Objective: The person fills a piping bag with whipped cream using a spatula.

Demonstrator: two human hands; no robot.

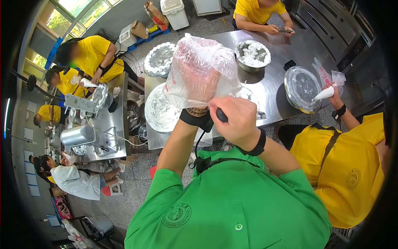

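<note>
A translucent plastic bag (202,67), likely a piping bag, covers my left hand (197,81) down to the wrist. The fingers inside are blurred by the crumpled film. At the bag's lower edge, by the left wrist, is my right hand (238,121), closed around a black handle (221,115); the rest of that tool is hidden. Left of the bag lies a round turntable (158,113) smeared with white cream. Behind the bag, a metal bowl (252,67) holds white cream. Another cream-smeared round surface (248,93) is partly covered by my right hand.
On the steel table (276,84) stands a cream-edged turntable (160,59) at far left. To the right, a co-worker's hand (335,98) holds a piping bag (325,93) over a turntable (301,87). Opposite, a person (259,15) leans there. A mixer (80,135) occupies the left table.
</note>
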